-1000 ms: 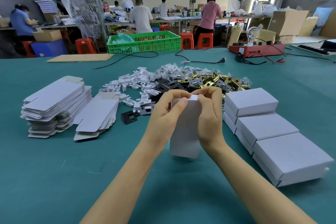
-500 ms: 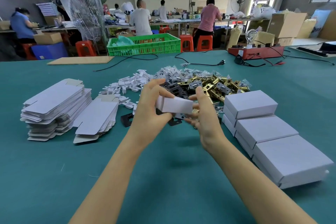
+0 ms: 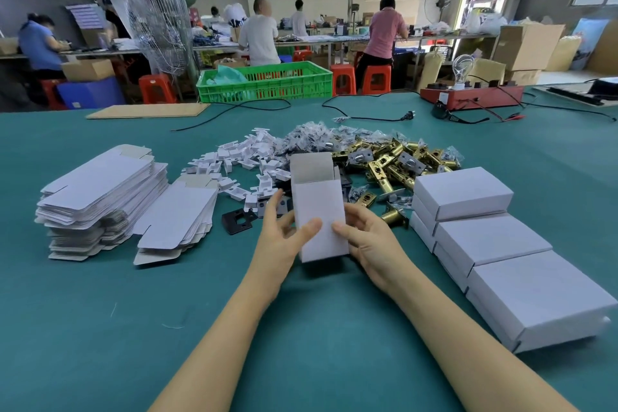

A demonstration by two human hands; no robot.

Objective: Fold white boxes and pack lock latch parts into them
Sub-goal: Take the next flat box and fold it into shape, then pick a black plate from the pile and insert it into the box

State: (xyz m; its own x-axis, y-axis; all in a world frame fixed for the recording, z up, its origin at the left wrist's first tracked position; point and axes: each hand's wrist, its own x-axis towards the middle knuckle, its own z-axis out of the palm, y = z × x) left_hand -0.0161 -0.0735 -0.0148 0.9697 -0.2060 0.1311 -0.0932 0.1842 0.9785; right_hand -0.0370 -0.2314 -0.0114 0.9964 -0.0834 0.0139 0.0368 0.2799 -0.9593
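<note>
Green-covered bench (image 3: 100,328) at frame centre: the left hand (image 3: 284,237) and right hand (image 3: 371,244) hold an upright white box (image 3: 319,211) between them, thumbs on its front, top flap open. Behind it lies a heap of brass lock latch parts (image 3: 394,160) and white inserts (image 3: 240,160). Flat box blanks (image 3: 100,191) are stacked at centre left; closed boxes (image 3: 491,237) are stacked at right.

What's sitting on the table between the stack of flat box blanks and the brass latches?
In the head view, a heap of small white plastic pieces lies between the flat box blanks and the brass latches.
</note>
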